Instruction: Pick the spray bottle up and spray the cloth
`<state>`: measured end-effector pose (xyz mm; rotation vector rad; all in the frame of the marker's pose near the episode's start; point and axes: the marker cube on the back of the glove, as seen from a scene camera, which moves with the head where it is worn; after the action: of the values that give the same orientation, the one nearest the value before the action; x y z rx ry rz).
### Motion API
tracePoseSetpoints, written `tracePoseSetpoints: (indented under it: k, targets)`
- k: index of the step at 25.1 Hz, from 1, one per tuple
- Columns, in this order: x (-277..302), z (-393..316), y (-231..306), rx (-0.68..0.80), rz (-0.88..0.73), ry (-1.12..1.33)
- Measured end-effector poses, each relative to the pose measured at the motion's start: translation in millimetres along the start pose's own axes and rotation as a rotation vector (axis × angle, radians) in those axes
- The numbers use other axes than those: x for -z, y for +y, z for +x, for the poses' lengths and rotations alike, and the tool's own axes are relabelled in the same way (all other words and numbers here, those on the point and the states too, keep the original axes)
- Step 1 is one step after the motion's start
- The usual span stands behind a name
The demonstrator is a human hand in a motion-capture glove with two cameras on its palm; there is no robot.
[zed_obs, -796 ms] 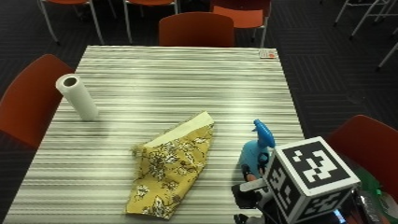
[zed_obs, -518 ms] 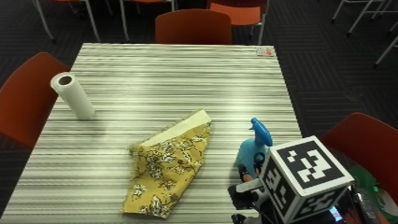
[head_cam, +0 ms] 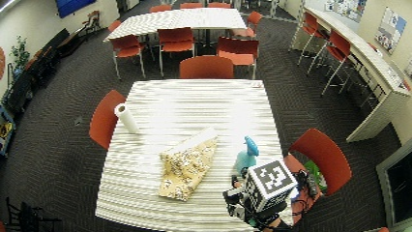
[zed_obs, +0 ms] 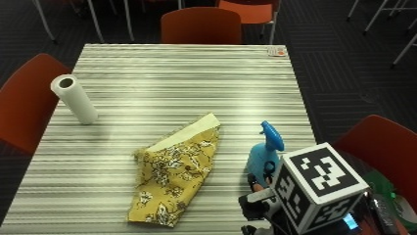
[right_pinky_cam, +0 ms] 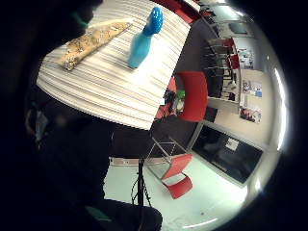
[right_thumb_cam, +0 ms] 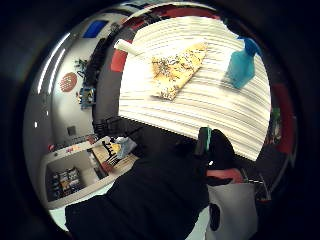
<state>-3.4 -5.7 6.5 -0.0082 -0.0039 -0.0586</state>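
On striped table [zed_obs: 182,73]: blue spray bottle [zed_obs: 266,152] upright beside yellow cloth [zed_obs: 173,174]; right hand's grip unseen, cannot tell.

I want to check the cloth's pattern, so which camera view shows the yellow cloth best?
The outside view: the yellow cloth lies whole and unobstructed on the table, floral print visible. The wide outside view shows it whole but farther off. Both palm views show it far off, beside the spray bottle.

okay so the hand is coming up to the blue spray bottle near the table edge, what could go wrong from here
The spray bottle stands upright near the table edge, so a clumsy approach by the gloved right hand could tip it or push it off. Its nozzle seems to point away from the yellow cloth, so spraying without turning it may miss.
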Motion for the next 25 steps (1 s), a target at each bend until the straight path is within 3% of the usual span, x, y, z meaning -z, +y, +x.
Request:
tracePoseSetpoints:
  k: [11, 25]
  targets:
    - [-11.8, 29.6, -6.8, 0.018, 0.14, -0.464]
    - [-41.8, 55.2, -15.1, 0.011, 0.182, -1.362]
